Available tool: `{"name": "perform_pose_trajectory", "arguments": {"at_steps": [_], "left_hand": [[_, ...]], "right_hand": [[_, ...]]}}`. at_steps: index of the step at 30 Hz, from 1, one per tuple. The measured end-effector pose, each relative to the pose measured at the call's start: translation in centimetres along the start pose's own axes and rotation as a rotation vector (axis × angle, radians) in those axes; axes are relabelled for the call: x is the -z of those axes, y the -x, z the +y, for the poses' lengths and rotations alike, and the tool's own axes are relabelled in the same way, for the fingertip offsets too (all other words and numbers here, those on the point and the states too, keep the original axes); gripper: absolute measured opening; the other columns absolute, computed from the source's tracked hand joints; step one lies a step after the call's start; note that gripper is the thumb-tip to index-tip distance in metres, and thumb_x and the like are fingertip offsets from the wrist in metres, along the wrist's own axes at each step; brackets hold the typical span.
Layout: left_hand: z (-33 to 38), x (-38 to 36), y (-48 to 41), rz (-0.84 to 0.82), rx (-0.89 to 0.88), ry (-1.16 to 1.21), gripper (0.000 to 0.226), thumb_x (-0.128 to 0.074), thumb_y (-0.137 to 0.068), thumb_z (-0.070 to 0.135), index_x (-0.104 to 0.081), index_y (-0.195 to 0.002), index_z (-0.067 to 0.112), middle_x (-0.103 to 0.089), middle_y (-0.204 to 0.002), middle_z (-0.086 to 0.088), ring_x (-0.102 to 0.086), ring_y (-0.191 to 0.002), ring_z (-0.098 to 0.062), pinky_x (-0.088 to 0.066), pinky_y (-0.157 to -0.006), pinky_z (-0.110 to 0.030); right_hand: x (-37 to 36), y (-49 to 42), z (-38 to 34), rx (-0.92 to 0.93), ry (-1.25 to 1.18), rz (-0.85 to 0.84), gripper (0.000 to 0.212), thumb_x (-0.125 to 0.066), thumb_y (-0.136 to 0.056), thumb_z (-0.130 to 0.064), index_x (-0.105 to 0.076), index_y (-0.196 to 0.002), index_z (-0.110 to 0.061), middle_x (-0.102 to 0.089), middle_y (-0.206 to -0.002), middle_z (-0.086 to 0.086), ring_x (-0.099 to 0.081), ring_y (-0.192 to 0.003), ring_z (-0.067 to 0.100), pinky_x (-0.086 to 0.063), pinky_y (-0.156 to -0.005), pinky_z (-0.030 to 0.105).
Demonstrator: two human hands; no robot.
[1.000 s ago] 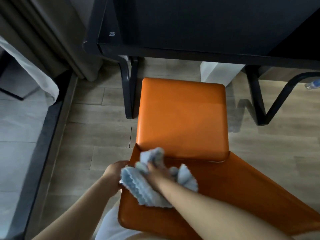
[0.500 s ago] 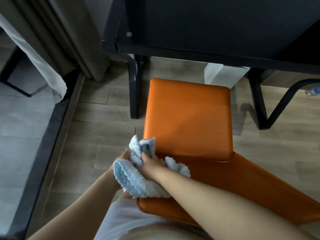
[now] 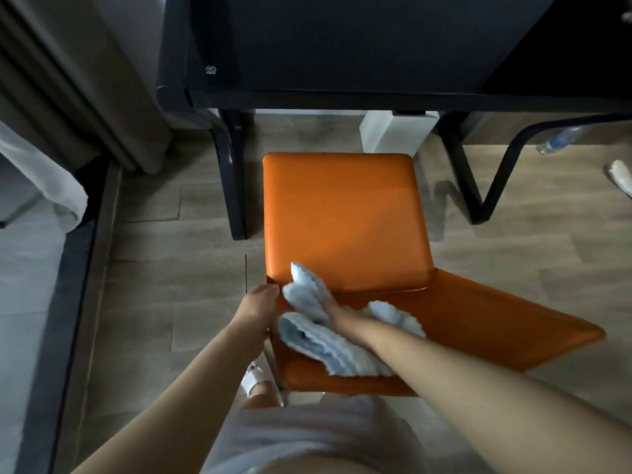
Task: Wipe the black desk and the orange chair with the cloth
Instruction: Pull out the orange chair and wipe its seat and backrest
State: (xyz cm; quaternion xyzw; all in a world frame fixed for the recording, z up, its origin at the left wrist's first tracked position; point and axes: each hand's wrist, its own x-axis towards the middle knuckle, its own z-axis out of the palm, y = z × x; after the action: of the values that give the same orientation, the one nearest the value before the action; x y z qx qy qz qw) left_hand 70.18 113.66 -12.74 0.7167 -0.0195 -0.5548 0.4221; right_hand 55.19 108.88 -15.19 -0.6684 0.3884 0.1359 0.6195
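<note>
The black bench (image 3: pixel 342 46) stands well beyond both hands, and the orange chair (image 3: pixel 345 220) lies under them. The chair-wiping step is in hand: the right hand (image 3: pixel 337 311) clamps the cloth (image 3: pixel 318 323) on the chair's backrest, the left hand (image 3: pixel 256 306) grips its edge just beside. Next, I judge, the cloth must sweep forward over the seat.

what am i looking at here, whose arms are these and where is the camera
No machine here: a person wears a camera on the head, looking down at their own two bare arms. Below is an orange leather-look chair, seen from behind its backrest, pushed toward a black desk. The right hand presses a crumpled pale blue cloth against the chair where the backrest meets the seat; its fingers are mostly hidden in the cloth. The left hand holds the chair's left edge, steadying it. A clear plastic bottle lies on the wooden floor at far right.
</note>
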Motion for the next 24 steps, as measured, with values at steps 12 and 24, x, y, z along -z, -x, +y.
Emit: {"name": "perform_pose_trajectory", "arguments": {"at_steps": [12, 24], "left_hand": [[-0.9, -2.9, 1.3, -0.449, -0.15, -1.6, 0.038, -0.035, -0.099, 0.04, -0.053, -0.125, 0.02, -0.054, -0.132, -0.001, -0.051, -0.119, -0.019, -0.037, -0.099, -0.03], [-1.8, -5.0, 3.7, -0.132, 0.02, -1.67, 0.033, -0.032, -0.094, 0.043, -0.058, -0.111, 0.032, -0.058, -0.117, 0.006, -0.053, -0.109, -0.017, -0.038, -0.096, -0.037]], "right_hand": [[3.8, 3.2, 2.1, -0.149, 0.605, -0.127, 0.061, -0.033, -0.097, -0.047, -0.005, -0.15, -0.035, -0.011, -0.159, 0.001, -0.025, -0.14, 0.033, -0.018, -0.113, 0.046], [8.8, 7.2, 4.4, -0.231, 0.83, -0.13, 0.06, -0.029, -0.098, -0.045, -0.015, -0.15, -0.019, -0.017, -0.156, 0.012, -0.021, -0.14, 0.034, -0.017, -0.112, 0.048]]}}
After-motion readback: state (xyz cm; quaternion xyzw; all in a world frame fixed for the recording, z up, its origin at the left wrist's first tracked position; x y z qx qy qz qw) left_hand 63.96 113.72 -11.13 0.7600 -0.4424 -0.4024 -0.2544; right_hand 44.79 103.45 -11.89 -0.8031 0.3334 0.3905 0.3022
